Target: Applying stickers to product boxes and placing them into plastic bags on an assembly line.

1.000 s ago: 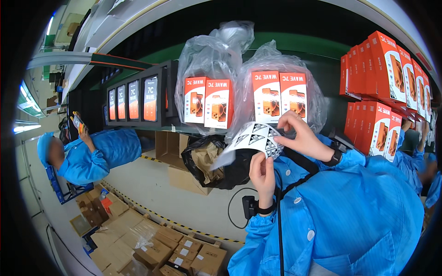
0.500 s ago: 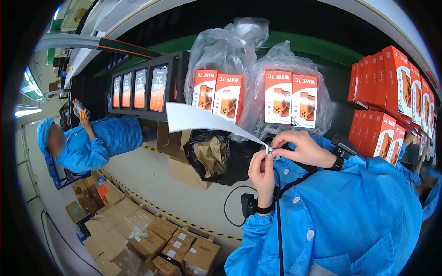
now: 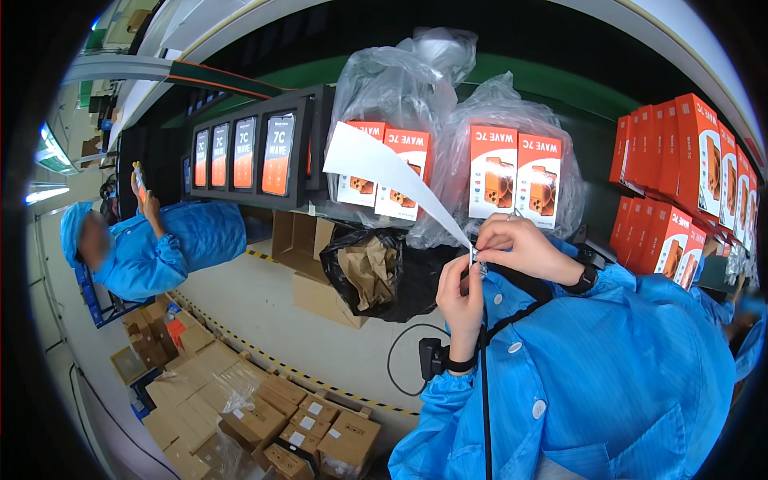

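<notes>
A long white paper strip [image 3: 396, 175], wide at its far end and narrowing toward me, curls up and left from my fingers. The fingertips of my left hand [image 3: 461, 306] pinch its near end from below. My right hand [image 3: 522, 246] meets it there, thumb and finger pressed on the same end. A small bit at the fingertips is too fine to make out. Beyond the strip, two red-and-white phone boxes [image 3: 402, 186] lie in a clear plastic bag [image 3: 376, 76], partly covered by the strip. Further right another pair of phone boxes [image 3: 493, 178] rests on clear plastic.
Stacked red boxes [image 3: 680, 152] stand at the right. A black tray [image 3: 300, 152] holds several phones at the left. Below the bench edge are a black bag [image 3: 340, 276] with brown paper and several cartons [image 3: 348, 436]. A co-worker [image 3: 160, 248] holds an item at far left.
The strip's far end has swung right and tilted more steeply downward toward my hands. My hands remain pinched together, shifted slightly. The co-worker's held item has turned.
</notes>
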